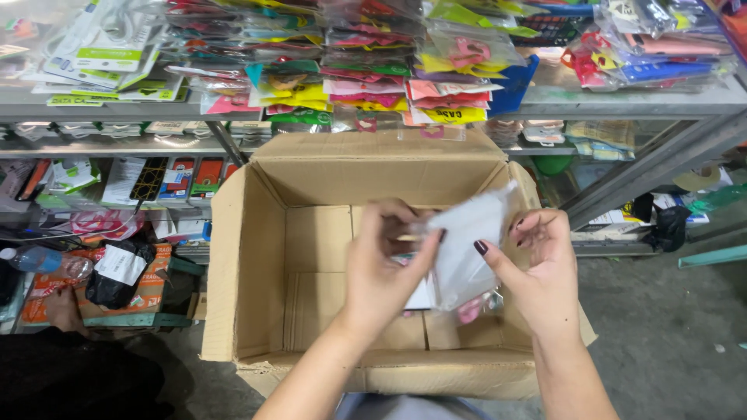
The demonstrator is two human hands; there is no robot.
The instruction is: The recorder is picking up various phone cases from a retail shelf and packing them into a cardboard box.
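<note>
Clear packet held over open cardboard box.

We grip the clear plastic packet (pixel 467 249) between both hands, left hand (pixel 383 268) closed on its left edge, right hand (pixel 541 268) pinching its right side, above the cardboard box (pixel 249 272).

The cardboard box (pixel 257 257) is plain tan-brown. Over it, the clear packet (pixel 467 249) shows milky white with a pink patch at its lower end. Above the box, the shelf packets (pixel 373 70) mix yellow, pink, green, red and blue. Left of the box, a bag (pixel 117 284) is black with a white label.
</note>
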